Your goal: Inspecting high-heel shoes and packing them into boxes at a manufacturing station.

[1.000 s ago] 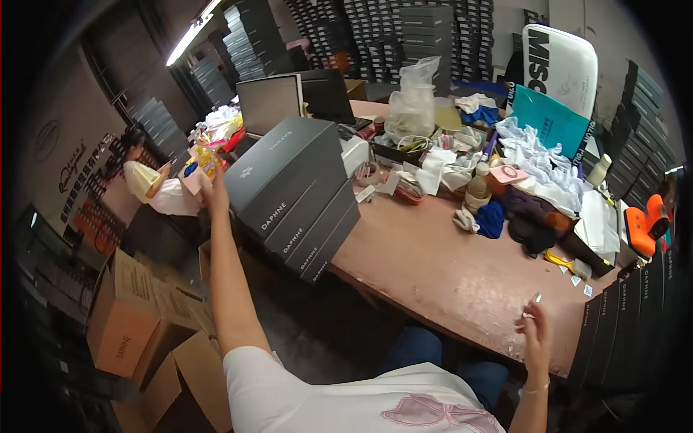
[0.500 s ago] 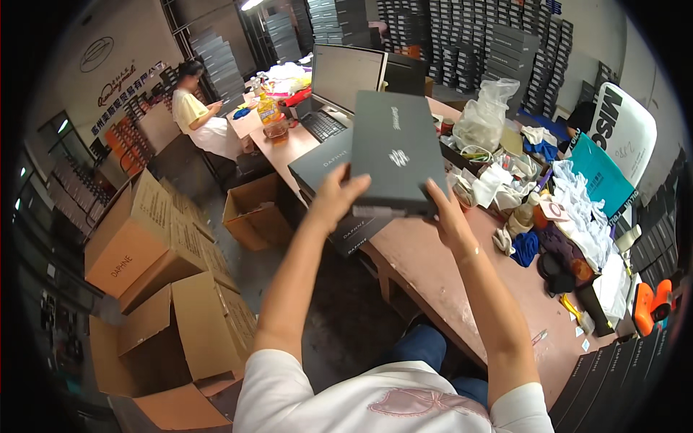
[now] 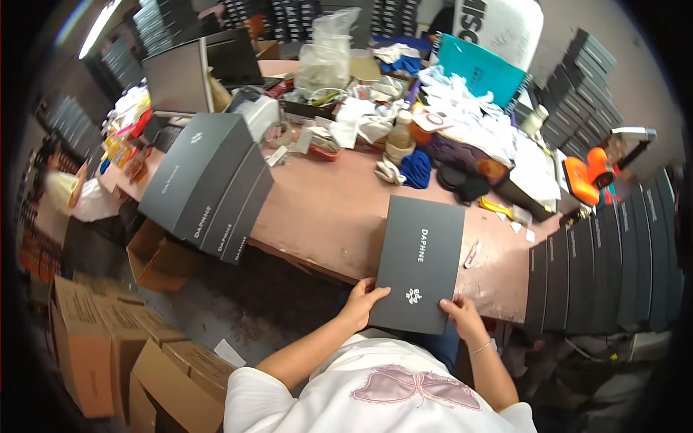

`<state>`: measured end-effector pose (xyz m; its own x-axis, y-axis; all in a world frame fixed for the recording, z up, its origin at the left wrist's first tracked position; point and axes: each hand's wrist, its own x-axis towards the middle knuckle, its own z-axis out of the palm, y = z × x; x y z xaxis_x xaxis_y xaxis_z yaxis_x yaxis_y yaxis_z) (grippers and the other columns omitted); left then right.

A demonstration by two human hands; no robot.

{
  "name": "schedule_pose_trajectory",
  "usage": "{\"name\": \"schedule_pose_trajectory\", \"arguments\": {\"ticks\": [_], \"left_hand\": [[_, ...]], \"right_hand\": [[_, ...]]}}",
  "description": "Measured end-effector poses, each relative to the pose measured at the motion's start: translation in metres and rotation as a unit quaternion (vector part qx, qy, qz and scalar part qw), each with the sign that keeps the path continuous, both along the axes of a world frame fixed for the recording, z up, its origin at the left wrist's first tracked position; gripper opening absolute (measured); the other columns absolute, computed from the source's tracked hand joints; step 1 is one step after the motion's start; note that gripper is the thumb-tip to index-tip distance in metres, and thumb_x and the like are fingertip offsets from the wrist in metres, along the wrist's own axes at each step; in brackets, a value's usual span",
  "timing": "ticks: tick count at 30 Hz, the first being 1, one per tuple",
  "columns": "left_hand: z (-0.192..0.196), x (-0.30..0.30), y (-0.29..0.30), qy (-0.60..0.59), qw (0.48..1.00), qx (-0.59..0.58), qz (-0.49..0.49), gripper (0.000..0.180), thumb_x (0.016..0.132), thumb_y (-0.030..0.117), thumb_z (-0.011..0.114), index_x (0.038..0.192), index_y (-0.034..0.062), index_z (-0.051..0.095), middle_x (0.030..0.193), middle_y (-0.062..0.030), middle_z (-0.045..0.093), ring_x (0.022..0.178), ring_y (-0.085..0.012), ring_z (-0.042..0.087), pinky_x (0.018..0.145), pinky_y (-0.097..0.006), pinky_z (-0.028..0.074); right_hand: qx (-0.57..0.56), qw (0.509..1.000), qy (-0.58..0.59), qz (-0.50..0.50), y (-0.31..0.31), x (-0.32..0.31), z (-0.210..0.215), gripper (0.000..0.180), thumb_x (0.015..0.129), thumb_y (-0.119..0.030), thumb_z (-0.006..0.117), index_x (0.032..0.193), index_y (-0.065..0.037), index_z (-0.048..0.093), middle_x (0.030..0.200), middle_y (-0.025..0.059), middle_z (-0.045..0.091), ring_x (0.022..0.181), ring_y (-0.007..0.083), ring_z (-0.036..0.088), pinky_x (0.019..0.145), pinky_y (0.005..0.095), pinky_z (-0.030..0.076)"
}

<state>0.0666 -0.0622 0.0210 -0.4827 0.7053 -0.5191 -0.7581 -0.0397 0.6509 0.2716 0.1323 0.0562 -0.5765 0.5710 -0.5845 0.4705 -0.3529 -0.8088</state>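
Note:
A dark grey lidded shoebox (image 3: 419, 252) with pale printing on its lid is in front of me at the table's near edge. My left hand (image 3: 361, 306) grips its left side near the close corner, thumb on the lid. My right hand (image 3: 465, 320) holds the right side, thumb also on top. The fingers beneath are hidden. The box's near end reaches past the table edge; I cannot tell whether its far end rests on the tabletop. To the left stands a stack of similar shoeboxes (image 3: 204, 189), apart from both hands.
The pink table (image 3: 317, 209) carries white cloths (image 3: 469, 108), a clear plastic bag (image 3: 325, 58), a yellow-handled brush (image 3: 505, 210) and a monitor (image 3: 177, 78). A row of dark shoeboxes (image 3: 603, 256) stands at right. Open cartons (image 3: 170, 382) are on the floor at left. Someone sits far left.
The held shoebox has come away from the stack at left, toward my body and rightward along the table. My view has swung right; both hands still grip the box.

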Motion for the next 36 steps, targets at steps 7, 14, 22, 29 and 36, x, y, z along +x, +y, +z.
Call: {"name": "schedule_pose_trajectory", "arguments": {"ticks": [7,14,22,29,36], "left_hand": [[0.044,-0.01,0.019,-0.015,0.999,0.014,-0.032,0.061,0.091,0.018,0.07,0.142,0.0011,0.042,0.139,-0.0117,0.051,0.133,-0.023,0.044,0.109,-0.037,0.038],[0.109,-0.087,-0.024,0.295,0.952,0.056,-0.052,0.09,0.091,0.07,0.048,0.152,0.0059,0.032,0.156,-0.012,0.034,0.147,-0.0265,0.026,0.118,-0.047,0.014],[0.116,-0.068,0.001,0.534,0.818,-0.064,-0.204,0.097,0.08,0.034,0.08,0.153,0.0015,0.025,0.154,-0.0258,0.033,0.145,-0.0361,0.031,0.117,-0.041,0.027],[0.044,-0.145,-0.055,0.411,0.894,-0.18,-0.02,0.065,0.086,0.006,0.062,0.145,-0.0059,0.038,0.136,-0.0297,0.054,0.127,-0.0365,0.054,0.107,-0.04,0.04],[0.111,-0.069,-0.01,0.667,0.73,-0.146,0.002,0.04,0.093,0.01,0.062,0.131,-0.0006,0.058,0.136,-0.02,0.056,0.127,-0.0327,0.053,0.109,-0.038,0.039]], "right_hand": [[-0.175,0.952,0.207,-0.14,0.044,0.015,0.012,0.033,0.096,-0.033,0.063,0.114,-0.006,0.064,0.105,0.0044,0.07,0.091,0.0159,0.068,0.076,0.0321,0.055],[-0.242,0.892,0.323,-0.202,-0.04,-0.066,0.063,0.018,0.094,-0.023,0.066,0.106,-0.01,0.063,0.089,-0.0013,0.065,0.074,0.0042,0.06,0.055,0.0208,0.046],[0.191,0.939,0.179,0.223,-0.068,-0.112,0.055,0.035,0.092,-0.024,0.069,0.115,0.0,0.057,0.097,0.0151,0.064,0.091,0.0212,0.064,0.079,0.0327,0.052],[0.414,0.88,0.141,0.188,-0.037,-0.074,0.046,0.036,0.085,-0.018,0.073,0.112,0.001,0.061,0.11,0.0204,0.062,0.1,0.0388,0.06,0.089,0.0447,0.049],[0.67,0.705,-0.04,0.228,-0.001,-0.063,-0.007,0.058,0.074,-0.009,0.072,0.13,-0.008,0.057,0.132,0.0202,0.053,0.122,0.0368,0.048,0.1,0.052,0.037]]}}
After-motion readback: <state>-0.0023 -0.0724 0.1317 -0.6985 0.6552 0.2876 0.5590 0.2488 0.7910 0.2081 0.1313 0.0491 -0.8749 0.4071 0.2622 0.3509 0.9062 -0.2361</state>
